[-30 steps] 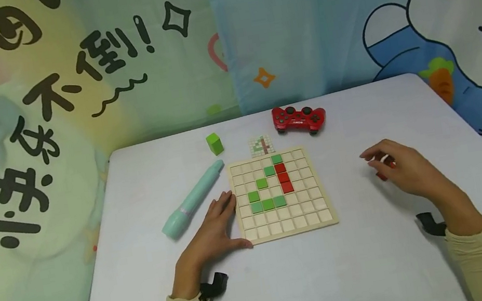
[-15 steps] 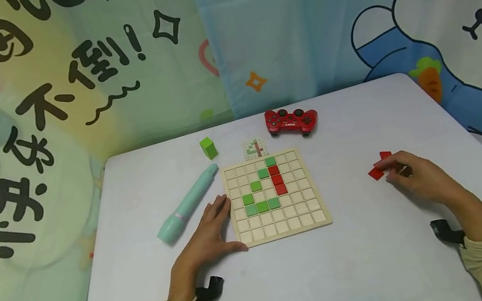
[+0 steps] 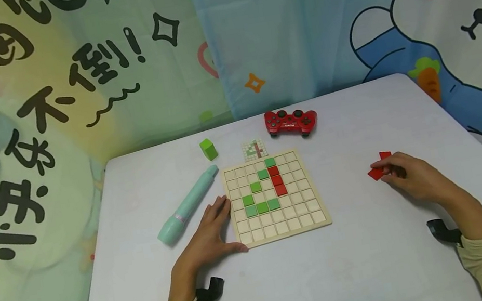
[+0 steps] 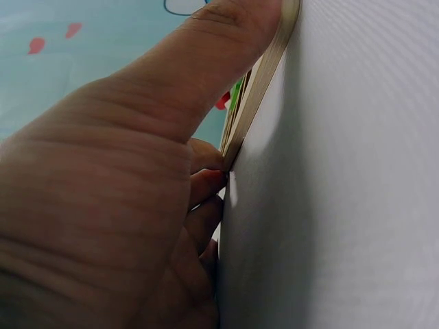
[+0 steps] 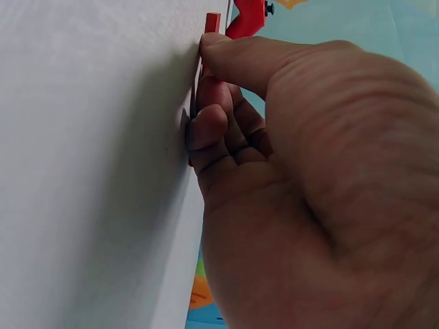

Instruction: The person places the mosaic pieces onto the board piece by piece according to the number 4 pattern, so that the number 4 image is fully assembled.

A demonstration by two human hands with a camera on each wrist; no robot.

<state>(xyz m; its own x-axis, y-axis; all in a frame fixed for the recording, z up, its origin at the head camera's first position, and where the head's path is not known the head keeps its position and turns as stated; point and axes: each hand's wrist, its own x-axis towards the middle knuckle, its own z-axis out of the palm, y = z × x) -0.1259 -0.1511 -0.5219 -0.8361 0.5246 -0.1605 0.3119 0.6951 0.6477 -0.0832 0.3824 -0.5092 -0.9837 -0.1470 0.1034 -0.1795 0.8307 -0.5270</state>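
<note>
A wooden grid board lies mid-table with green tiles and a column of red tiles set in it. My left hand lies flat on the table, fingers and thumb against the board's left edge. At the right, my right hand has its fingers curled, and their tips pinch one of the loose red tiles on the table. In the right wrist view my thumb touches a red tile.
A mint-green pen-shaped torch lies left of the board. A green cube, a small pattern card and a red game controller sit behind it. Printed curtains hang around the white table.
My right hand slid back to the right and uncovered the loose red tiles, then settled with its fingertips on them. The left hand stayed by the board.
</note>
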